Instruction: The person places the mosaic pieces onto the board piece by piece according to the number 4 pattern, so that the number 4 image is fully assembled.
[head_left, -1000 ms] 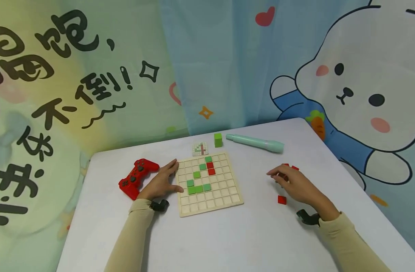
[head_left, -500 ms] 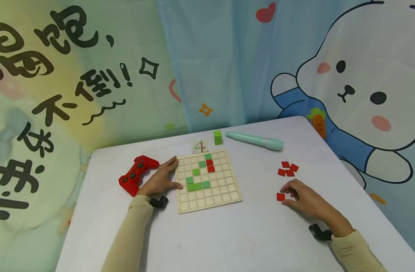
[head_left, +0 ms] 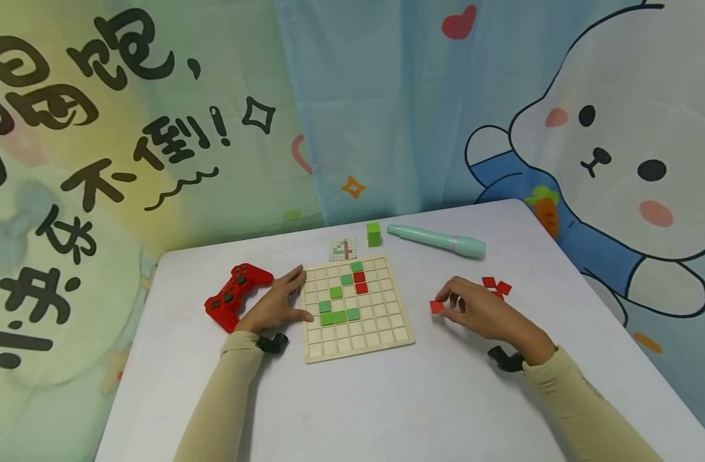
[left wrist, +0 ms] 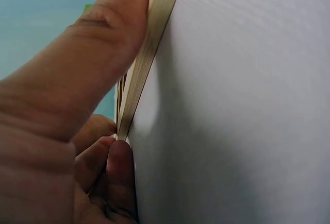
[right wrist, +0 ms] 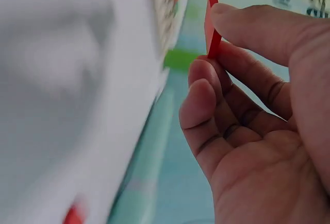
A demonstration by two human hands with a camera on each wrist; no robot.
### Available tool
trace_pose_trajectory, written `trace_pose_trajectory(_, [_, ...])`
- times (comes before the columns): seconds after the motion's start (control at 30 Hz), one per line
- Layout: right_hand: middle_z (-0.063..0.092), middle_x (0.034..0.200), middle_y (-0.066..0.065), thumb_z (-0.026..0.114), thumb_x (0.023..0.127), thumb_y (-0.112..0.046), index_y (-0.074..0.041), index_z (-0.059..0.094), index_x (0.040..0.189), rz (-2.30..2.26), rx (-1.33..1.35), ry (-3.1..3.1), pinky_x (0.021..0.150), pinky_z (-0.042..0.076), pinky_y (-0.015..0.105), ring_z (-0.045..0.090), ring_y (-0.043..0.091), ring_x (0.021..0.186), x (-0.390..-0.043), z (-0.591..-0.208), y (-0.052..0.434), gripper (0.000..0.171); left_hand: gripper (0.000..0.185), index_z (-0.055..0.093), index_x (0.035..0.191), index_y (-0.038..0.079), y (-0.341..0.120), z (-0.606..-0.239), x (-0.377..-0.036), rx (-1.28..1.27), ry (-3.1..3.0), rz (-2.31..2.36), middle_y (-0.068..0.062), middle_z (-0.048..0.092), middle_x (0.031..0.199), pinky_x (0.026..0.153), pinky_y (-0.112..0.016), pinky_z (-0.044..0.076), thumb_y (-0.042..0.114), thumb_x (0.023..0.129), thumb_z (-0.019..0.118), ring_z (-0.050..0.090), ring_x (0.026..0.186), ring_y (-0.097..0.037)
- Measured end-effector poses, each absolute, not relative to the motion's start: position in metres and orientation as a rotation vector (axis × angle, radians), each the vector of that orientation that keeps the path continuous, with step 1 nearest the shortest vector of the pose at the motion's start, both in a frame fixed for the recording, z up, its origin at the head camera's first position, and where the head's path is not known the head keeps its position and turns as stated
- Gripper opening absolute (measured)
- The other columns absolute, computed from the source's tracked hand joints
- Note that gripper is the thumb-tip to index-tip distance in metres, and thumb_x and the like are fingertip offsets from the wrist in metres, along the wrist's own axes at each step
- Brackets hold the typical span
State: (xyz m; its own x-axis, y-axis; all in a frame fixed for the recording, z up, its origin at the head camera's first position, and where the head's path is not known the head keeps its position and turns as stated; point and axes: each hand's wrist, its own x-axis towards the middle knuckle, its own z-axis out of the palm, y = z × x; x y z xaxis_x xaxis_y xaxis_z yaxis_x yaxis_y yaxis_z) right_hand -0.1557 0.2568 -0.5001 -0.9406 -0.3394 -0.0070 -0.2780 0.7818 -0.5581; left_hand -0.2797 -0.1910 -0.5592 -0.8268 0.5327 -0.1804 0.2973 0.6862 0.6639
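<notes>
White tabletop (head_left: pixel 387 410), rounded corners, set before a cartoon-print curtain. Wooden grid board (head_left: pixel 381 337), near the middle of the tabletop toward its far edge: shallow square cells, seven green tiles (head_left: pixel 339 316) in a bent line, two red tiles (head_left: pixel 359 282) stacked in adjacent cells by the upper end of that line. Left hand (head_left: pixel 276 307): laid flat against the board's left edge, fingers straight and relaxed, thumb along the edge, holding nothing; the left wrist view shows thumb and fingertip touching the board's thin side. Right hand (head_left: pixel 478 313): raised just right of the board, pinching a single red square tile (head_left: pixel 436 307) between thumb and curled fingers; the right wrist view shows the tile (right wrist: pixel 211 26) edge-on in that pinch. Loose red tiles (head_left: pixel 496 287): small cluster on the tabletop behind the right hand, toward the right edge. Red game controller (head_left: pixel 235 295): just left of the left hand, toward the left edge. Small pattern card (head_left: pixel 343 249): beyond the board's far edge. Green cube (head_left: pixel 374 234): beside the card, near the far edge. Mint-green pen-shaped device (head_left: pixel 436 241): lying right of the cube, along the far edge.
</notes>
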Motion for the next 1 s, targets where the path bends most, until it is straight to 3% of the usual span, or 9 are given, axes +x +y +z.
trace_pose_trajectory(0.23, [0.067, 0.109, 0.001, 0.080, 0.097, -0.022, -0.015, 0.073, 0.116, -0.839, -0.698, 2.757, 0.077, 0.053, 0.025, 0.059, 0.013, 0.091, -0.212, -0.497, 0.184, 0.021, 0.112, 0.028, 0.169, 0.010, -0.189, -0.558, -0.280, 0.641, 2.551, 0.911, -0.008, 0.015, 0.182, 0.130, -0.058, 0.032, 0.035, 0.083, 0.093, 0.017, 0.167, -0.042])
trace_pose_trajectory(0.47, [0.068, 0.111, 0.002, 0.079, 0.098, -0.020, -0.012, 0.076, 0.111, -0.791, -0.829, 2.700, 0.082, 0.054, 0.028, 0.060, 0.011, 0.092, -0.240, -0.515, 0.145, 0.016, 0.114, 0.027, 0.169, 0.008, -0.190, -0.561, -0.283, 0.635, 2.540, 0.932, -0.008, 0.014, 0.182, 0.131, -0.058, 0.030, 0.035, 0.081, 0.094, 0.017, 0.167, -0.041])
trace_pose_trajectory(1.0, [0.066, 0.107, 0.003, 0.079, 0.097, -0.015, -0.011, 0.071, 0.104, -0.770, -0.885, 2.693, 0.083, 0.053, 0.030, 0.057, 0.013, 0.091, -0.247, -0.529, 0.131, 0.011, 0.112, 0.027, 0.170, 0.011, -0.189, -0.558, -0.279, 0.612, 2.545, 0.926, -0.005, 0.014, 0.182, 0.130, -0.057, 0.032, 0.032, 0.082, 0.094, 0.017, 0.167, -0.040])
